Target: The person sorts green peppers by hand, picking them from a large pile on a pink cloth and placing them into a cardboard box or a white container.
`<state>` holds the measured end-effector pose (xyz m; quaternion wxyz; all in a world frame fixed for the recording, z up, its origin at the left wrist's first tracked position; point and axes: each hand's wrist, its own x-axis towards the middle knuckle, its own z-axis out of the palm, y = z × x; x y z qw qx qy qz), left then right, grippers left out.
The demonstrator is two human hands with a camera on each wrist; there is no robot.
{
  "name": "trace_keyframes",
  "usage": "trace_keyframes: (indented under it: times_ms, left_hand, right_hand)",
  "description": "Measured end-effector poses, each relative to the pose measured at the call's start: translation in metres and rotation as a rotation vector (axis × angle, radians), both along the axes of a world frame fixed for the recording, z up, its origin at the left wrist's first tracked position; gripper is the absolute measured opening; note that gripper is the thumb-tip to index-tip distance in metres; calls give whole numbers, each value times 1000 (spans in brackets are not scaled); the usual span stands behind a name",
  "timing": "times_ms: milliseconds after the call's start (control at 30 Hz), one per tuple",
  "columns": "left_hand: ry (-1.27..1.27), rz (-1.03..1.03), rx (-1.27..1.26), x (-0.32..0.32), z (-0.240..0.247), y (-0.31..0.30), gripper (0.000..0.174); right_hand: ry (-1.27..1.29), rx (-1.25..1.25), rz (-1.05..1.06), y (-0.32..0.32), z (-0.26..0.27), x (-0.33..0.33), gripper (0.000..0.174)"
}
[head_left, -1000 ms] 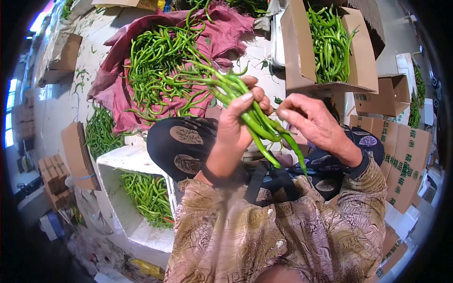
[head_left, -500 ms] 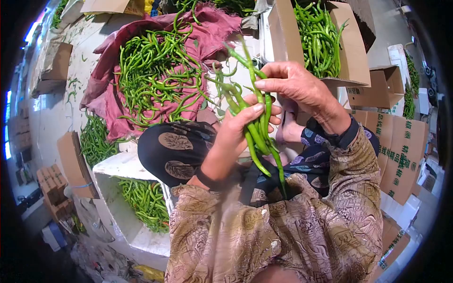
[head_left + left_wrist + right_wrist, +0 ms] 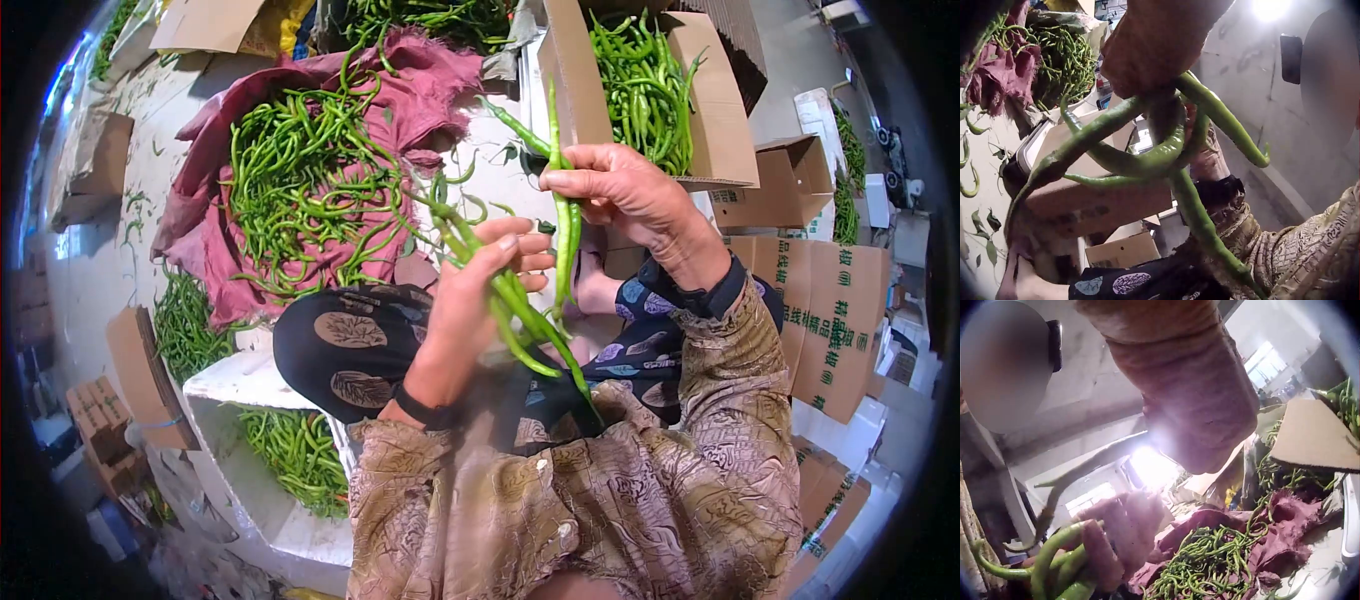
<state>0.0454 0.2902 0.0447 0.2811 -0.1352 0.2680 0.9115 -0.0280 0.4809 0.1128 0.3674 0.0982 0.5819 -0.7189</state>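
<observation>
Several long green peppers (image 3: 518,300) lie across the left hand (image 3: 474,295), held under its thumb, with the fingers spread to the right. In the left wrist view curved peppers (image 3: 1200,219) stick out around that hand (image 3: 1160,44). Just right of it, the right hand (image 3: 635,195) pinches a few peppers (image 3: 566,240) between thumb and fingers, one pointing up and others hanging. The right wrist view has the right hand (image 3: 1191,406) above, and the left hand (image 3: 1125,534) with its peppers (image 3: 1063,569) lower down.
Peppers (image 3: 290,180) lie heaped on a red cloth (image 3: 425,90) at the upper left. A cardboard box (image 3: 725,110) of peppers stands at the upper right, a white foam box (image 3: 240,480) with peppers at the lower left. Flattened cartons (image 3: 835,310) are on the right.
The right hand has come up to the bunch, pinched a few peppers and drawn them right, apart from the left hand's. The left hand's fingers have loosened and spread.
</observation>
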Motion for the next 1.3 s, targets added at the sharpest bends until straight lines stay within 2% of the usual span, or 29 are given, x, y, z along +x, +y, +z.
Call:
trace_keyframes:
  times_ms: [67, 200, 233, 600, 733, 867, 1000, 1100, 1200, 1300]
  left_hand:
    - [-46, 25, -166, -1, -1, -5, 31]
    - [-19, 74, -223, -1, -7, -4, 27]
    - [-23, 87, -240, -2, -2, -1, 26]
    - [12, 80, -206, -1, -10, -3, 23]
    - [-28, 87, -206, -2, -4, -2, 24]
    - [-51, 80, -200, -3, -1, -3, 26]
    - [-70, 91, -171, -4, 3, -3, 26]
    - [-78, 102, -156, -5, 3, -4, 26]
    - [-65, 109, -151, -5, 2, -5, 26]
    - [-52, 100, -148, -5, 0, -4, 24]
  right_hand:
    - [13, -50, -33, 4, 13, 1, 28]
    - [30, -54, -23, 12, 20, 2, 26]
    - [40, 49, -17, 15, 14, 1, 27]
    - [59, 20, -50, 30, 13, -2, 23]
    - [103, 100, -69, 41, 30, -10, 20]
    - [136, 60, -108, 67, 33, -27, 21]
    - [193, 152, -166, 87, 42, -43, 22]
    - [377, 401, -176, 112, 58, -58, 25]
    - [527, 462, -242, 152, 74, -77, 31]
    - [482, 630, -249, 177, 74, -87, 33]
